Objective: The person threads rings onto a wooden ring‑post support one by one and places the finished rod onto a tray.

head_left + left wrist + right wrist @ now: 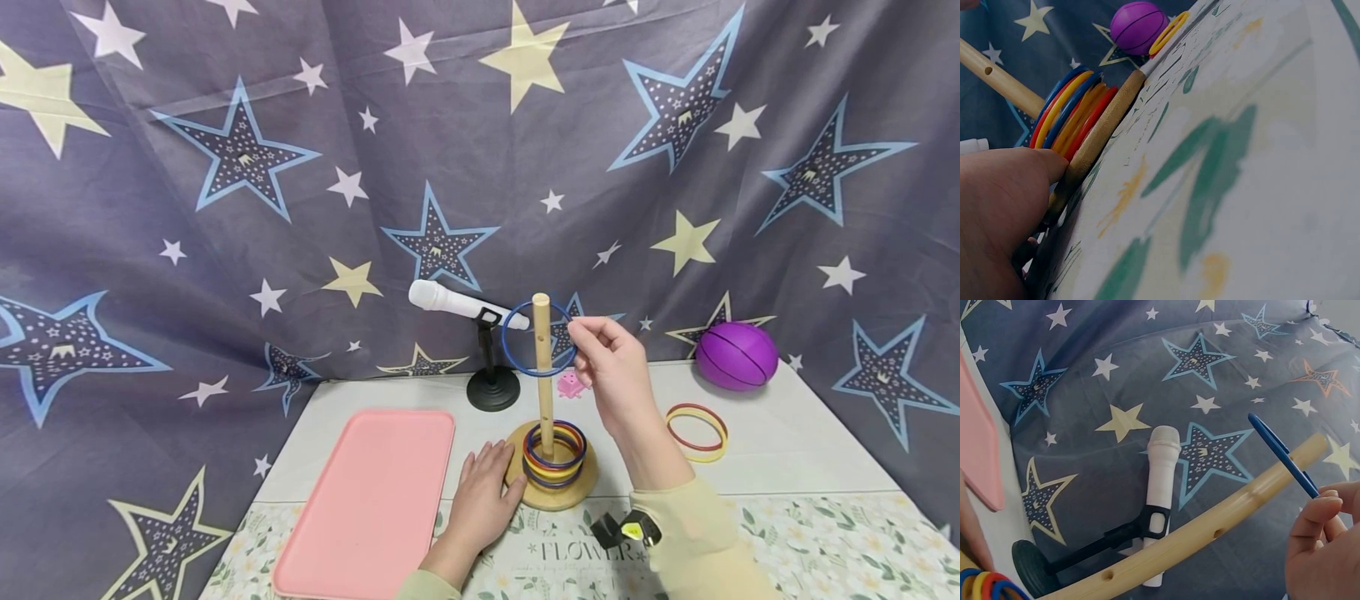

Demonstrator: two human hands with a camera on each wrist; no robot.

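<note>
My right hand (617, 367) pinches a blue ring (507, 343) at its right side, between thumb and fingers. The ring is tilted and encircles the upper end of the wooden pole (543, 392); in the right wrist view the pole tip sticks out past it. Down at the pole's foot, several blue, red and yellow rings (1063, 106) lie stacked on the round wooden base (551, 500). My left hand (480, 500) rests with fingers extended at the left edge of that base, its thumb right at the rim.
A pink tray (375, 500) lies on the left. Behind the pole stands a white microphone (450, 300) on a black stand (492, 389), with a small pink figure (570, 384) nearby. To the right are a red ring (678, 442), a yellow ring (708, 457) and a purple ball (737, 357).
</note>
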